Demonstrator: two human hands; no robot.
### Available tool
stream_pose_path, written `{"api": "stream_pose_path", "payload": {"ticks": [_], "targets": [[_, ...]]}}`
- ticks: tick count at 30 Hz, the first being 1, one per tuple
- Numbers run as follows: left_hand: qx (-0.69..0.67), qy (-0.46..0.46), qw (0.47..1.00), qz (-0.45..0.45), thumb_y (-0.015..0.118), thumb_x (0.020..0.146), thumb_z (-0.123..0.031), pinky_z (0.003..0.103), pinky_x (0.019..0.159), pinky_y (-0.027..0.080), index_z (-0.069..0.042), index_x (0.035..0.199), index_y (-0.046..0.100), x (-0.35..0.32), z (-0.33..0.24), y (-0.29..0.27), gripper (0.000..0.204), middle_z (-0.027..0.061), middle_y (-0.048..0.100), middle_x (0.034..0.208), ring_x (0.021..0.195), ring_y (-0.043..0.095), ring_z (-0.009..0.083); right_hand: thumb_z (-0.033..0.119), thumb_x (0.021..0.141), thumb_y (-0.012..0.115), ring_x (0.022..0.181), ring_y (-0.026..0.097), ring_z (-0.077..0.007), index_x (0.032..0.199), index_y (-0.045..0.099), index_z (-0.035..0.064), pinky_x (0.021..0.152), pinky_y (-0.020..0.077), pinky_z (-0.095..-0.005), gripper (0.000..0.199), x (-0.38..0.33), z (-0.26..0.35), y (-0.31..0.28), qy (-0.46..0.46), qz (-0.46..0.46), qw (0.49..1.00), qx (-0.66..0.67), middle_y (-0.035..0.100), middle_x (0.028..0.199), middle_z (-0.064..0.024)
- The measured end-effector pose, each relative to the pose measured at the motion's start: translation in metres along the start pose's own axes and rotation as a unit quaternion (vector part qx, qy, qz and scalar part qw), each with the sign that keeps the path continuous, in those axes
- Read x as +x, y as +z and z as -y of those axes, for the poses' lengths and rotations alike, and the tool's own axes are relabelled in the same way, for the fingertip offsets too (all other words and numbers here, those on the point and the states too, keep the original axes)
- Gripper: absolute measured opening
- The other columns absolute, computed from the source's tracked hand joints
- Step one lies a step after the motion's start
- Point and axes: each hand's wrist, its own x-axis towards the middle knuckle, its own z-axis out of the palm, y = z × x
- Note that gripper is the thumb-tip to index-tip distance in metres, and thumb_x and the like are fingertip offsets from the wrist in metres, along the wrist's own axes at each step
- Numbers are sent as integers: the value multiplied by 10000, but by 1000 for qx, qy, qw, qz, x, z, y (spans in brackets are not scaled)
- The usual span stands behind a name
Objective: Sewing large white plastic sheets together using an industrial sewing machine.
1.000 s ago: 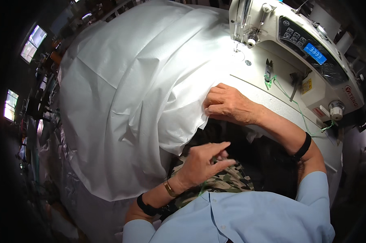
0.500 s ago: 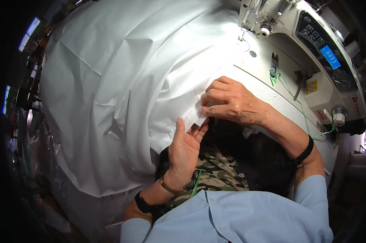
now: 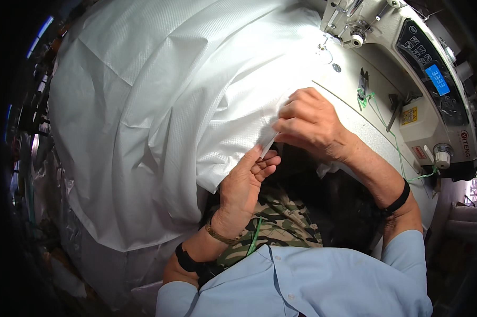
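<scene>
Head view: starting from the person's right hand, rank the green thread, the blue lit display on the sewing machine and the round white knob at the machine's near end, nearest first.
From the right hand:
1. Green thread, hanging just right of the hand on the machine bed.
2. Round white knob, lower right, at the machine's near end.
3. Blue lit display, upper right on the panel.
The last two are close; the knob looks slightly nearer.

Light blue buttoned shirt (image 3: 312, 285), sleeves rolled above the elbows. Left wrist: thin gold bracelet (image 3: 217, 235), black band (image 3: 186, 260) below it. Right wrist: black band (image 3: 399, 198).

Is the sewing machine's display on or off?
On: the display on the sewing machine glows blue with lit characters.
</scene>
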Motion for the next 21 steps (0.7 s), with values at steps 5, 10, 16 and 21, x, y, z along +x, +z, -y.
{"api": "stream_pose_path", "payload": {"ticks": [5, 10, 16, 21], "targets": [[-84, -45, 995, -14, 576, 973, -150, 240, 666, 570, 5, 997, 613, -2, -8, 0, 161, 95, 672, 887, 786, 673, 165, 257, 772, 746, 707, 512, -151, 798, 602, 97, 695, 439, -324, 217, -9, -3, 1, -27, 71, 997, 3, 509, 762, 7], [-53, -80, 995, 8, 569, 969, -149, 226, 636, 540, 0, 987, 611, -4, -11, -6, 156, 61, 657, 827, 729, 649, 140, 230, 784, 738, 805, 565, -156, 895, 665, 103, 771, 469, -336, 183, -3, 2, 4, -26, 80, 996, 19, 577, 876, 3], [-23, -74, 997, 9, 521, 993, -177, 226, 599, 476, 2, 928, 607, -5, -11, -1, 210, 39, 592, 734, 633, 572, 128, 193, 779, 713, 867, 599, -166, 960, 691, 113, 813, 492, -366, 199, -5, -2, 3, -35, 114, 993, 18, 616, 949, 2], [-38, -72, 994, 78, 554, 986, -243, 238, 618, 485, -37, 804, 613, 1, -9, -14, 281, 49, 610, 750, 641, 572, 132, 198, 834, 649, 849, 561, -150, 916, 667, 112, 818, 471, -334, 120, -3, 0, 4, -59, 106, 993, 6, 572, 882, 5]]}}
